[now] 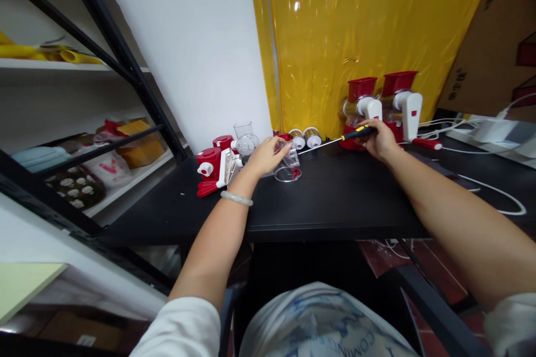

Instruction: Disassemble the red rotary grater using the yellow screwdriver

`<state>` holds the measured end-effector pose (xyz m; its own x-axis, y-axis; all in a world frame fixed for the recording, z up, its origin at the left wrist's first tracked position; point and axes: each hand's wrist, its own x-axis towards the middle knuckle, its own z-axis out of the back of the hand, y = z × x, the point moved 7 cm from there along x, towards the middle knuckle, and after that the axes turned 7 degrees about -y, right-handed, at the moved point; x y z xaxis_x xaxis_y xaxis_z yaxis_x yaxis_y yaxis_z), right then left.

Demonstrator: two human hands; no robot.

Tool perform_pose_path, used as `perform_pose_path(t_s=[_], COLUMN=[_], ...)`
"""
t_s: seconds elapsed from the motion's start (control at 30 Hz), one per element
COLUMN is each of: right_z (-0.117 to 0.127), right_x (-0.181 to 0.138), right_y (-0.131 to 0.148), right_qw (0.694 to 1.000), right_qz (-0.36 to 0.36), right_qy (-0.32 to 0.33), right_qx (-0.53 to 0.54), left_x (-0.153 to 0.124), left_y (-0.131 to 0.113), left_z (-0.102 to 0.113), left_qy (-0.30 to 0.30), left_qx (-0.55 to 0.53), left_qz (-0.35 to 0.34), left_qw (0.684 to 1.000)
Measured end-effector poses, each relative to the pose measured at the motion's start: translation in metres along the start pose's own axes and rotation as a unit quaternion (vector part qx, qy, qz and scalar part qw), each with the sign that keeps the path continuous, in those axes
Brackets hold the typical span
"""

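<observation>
My right hand (380, 140) is closed round the yellow-and-black handle of a screwdriver (355, 133). Its long shaft points left, and the tip reaches a clear plastic grater housing (288, 170) with red parts. My left hand (270, 155) grips that housing from above, tilted over the black table; the fingers hide part of it. Left of this hand lie a white crank handle with a red grip (207, 188), red grater bases (209, 162) and a clear hopper (244, 136). Two drum blades (305, 138) lie behind the screwdriver tip.
Two assembled red-and-white rotary graters (402, 103) stand at the back right by a yellow plastic sheet (335, 28). White cables (498, 178) and a power strip (494, 131) lie on the right. A black-framed shelf (125, 61) rises on the left.
</observation>
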<state>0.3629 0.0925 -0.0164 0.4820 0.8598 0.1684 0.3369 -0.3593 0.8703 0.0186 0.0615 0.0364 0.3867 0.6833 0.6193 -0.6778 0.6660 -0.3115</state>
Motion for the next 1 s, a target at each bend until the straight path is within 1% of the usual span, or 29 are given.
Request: perform_pose_path(t_s=[0.13,0.2,0.3,0.47,0.57,0.67,0.77,0.83,0.9,1.0], right_z=[0.004,0.004,0.001,-0.002,-0.002,0.004,0.011,0.013,0.011,0.004], right_x=[0.005,0.006,0.004,-0.002,-0.001,0.006,0.012,0.013,0.011,0.005], right_y=[-0.003,-0.004,-0.004,-0.003,-0.004,-0.006,-0.006,-0.006,-0.007,-0.003], right_qw=[0.997,0.996,0.998,0.999,0.999,0.999,0.987,0.982,0.988,0.997], right_qz=[0.018,0.027,0.028,0.002,-0.005,0.014,0.064,0.073,0.055,0.034], right_qy=[-0.019,-0.030,-0.039,-0.042,-0.031,-0.038,-0.066,-0.082,-0.078,-0.052], right_qx=[-0.066,-0.078,-0.043,0.034,0.040,-0.032,-0.135,-0.152,-0.123,-0.042], left_x=[0.000,0.000,0.000,-0.001,-0.001,0.000,0.000,0.000,0.000,0.000], left_y=[0.001,0.000,-0.001,-0.003,-0.002,-0.001,-0.001,0.000,0.000,0.000], left_z=[-0.001,0.000,0.001,0.001,0.001,0.001,0.000,0.000,0.001,0.001], left_qy=[-0.002,-0.003,-0.003,-0.002,-0.003,-0.004,-0.002,-0.002,-0.003,-0.005], left_qx=[-0.001,-0.003,-0.004,-0.004,-0.005,-0.006,-0.004,-0.002,-0.002,-0.004], left_qz=[-0.001,-0.004,-0.004,-0.003,-0.002,-0.001,-0.003,-0.003,-0.003,-0.004], left_qw=[1.000,1.000,1.000,1.000,1.000,1.000,1.000,1.000,1.000,1.000])
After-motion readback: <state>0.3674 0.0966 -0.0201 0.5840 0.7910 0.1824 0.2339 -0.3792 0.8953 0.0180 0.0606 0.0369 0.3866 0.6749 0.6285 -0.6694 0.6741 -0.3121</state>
